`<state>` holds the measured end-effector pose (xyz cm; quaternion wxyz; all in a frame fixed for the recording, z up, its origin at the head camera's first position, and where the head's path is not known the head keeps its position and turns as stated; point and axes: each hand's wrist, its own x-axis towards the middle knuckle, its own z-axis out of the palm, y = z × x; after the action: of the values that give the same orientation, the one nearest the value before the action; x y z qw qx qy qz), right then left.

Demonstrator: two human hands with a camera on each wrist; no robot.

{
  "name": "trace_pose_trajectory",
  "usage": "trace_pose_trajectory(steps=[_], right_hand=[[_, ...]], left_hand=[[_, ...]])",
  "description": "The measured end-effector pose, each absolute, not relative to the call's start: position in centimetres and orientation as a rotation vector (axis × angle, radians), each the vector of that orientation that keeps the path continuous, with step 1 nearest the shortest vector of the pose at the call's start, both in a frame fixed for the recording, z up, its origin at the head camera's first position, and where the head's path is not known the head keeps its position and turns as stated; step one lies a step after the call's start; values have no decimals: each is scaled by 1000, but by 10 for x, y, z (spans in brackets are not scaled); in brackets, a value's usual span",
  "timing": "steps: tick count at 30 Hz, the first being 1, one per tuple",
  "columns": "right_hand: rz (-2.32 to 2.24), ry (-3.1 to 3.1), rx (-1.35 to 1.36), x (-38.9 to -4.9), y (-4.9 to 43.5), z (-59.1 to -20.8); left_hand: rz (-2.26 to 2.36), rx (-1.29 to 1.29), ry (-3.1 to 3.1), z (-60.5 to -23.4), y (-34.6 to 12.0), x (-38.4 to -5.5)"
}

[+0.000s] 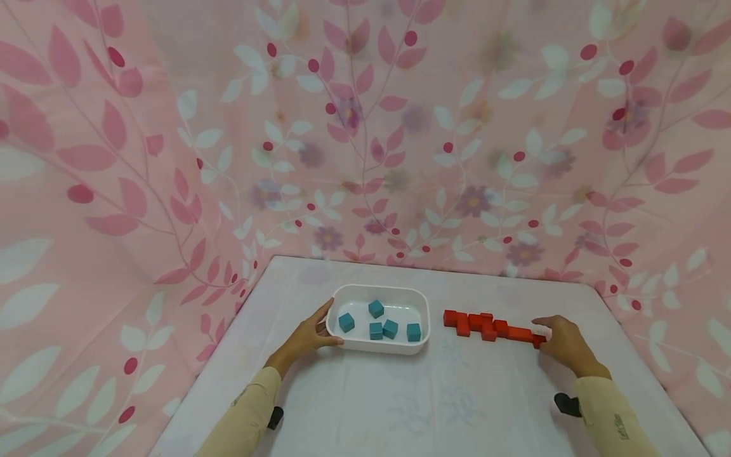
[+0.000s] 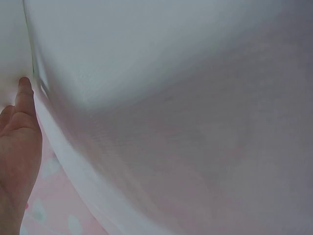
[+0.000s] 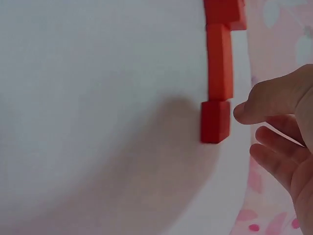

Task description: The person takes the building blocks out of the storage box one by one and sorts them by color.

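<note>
My left hand (image 1: 308, 335) rests against the left end of a white tray (image 1: 428, 317), index finger stretched along its side and thumb at the front corner. Several teal cubes (image 1: 375, 309) lie scattered inside the tray. In the left wrist view, the hand (image 2: 20, 142) shows with straight fingers at the tray's outer wall. To the right, several red blocks (image 1: 475, 323) form an uneven row. My right hand (image 1: 565, 343) is at the row's right end; in the right wrist view its fingers are apart, with one fingertip beside the end red block (image 3: 215, 122).
A white cloth (image 1: 371, 400) with faint marks covers the table. Pink floral curtains (image 1: 365, 158) hang behind the table and along both sides. A dark strap piece (image 1: 567, 404) juts from the right wrist, and another (image 1: 276, 417) from the left.
</note>
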<state>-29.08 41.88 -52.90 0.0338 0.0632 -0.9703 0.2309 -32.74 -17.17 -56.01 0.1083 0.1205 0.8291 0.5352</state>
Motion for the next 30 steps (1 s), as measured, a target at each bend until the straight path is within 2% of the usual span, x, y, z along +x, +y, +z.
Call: trace_pose_trajectory(steps=[5, 12, 19, 30], right_hand=[[706, -2911, 317, -299, 388, -506], [762, -2797, 557, -303, 313, -487], [891, -2800, 731, -305, 246, -482], [828, -2972, 817, -316, 184, -488]], left_hand=[[1569, 338, 2443, -559, -171, -325], [1558, 337, 2450, -559, -171, -325], [1553, 329, 2451, -560, -170, -327], [1575, 331, 2433, -559, -169, -326]])
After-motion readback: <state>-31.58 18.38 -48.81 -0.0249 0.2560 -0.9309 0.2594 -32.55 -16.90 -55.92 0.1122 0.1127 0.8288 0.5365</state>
